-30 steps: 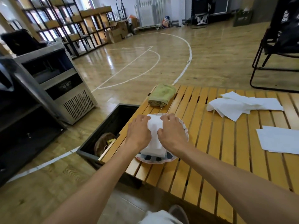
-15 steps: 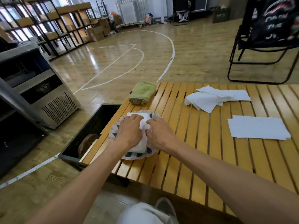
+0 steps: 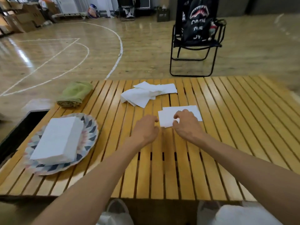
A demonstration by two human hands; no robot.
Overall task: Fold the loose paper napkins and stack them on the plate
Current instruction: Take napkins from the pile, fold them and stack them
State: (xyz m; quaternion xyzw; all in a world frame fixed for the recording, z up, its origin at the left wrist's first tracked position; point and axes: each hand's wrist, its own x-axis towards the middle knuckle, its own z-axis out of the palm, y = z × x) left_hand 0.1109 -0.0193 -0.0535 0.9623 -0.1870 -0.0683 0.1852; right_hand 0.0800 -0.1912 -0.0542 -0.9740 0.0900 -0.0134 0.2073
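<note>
Status at this moment: a neat block of folded napkins (image 3: 56,140) sits on the patterned plate (image 3: 90,127) at the near left of the slatted wooden surface (image 3: 227,127), edges roughly squared; count of layers cannot be told. That portion of the task reads as done. Left to do: a flat napkin (image 3: 165,118), possibly two sheets overlapped, lies mid-surface, and a rumpled pile of loose napkins (image 3: 146,93) lies beyond it, toward the far edge; number of sheets in the pile not readable. Both hands are at the flat napkin. Right hand (image 3: 186,125) is over its near right part, fingers curled, thumb and forefinger close at the sheet's near edge; whether the grip is already clamped on the paper I cannot tell, the frame being blurred there. Left hand (image 3: 146,129) is just beside the sheet's left edge, fingers loosely bent, grip apart, nothing in it. Judgement: step in hand is taking up the next sheet for folding; task is partway along, with the flat sheet and the whole rumpled pile outstanding. A rolled green towel (image 3: 74,95) lies at the far left corner, apart from the napkins.
</note>
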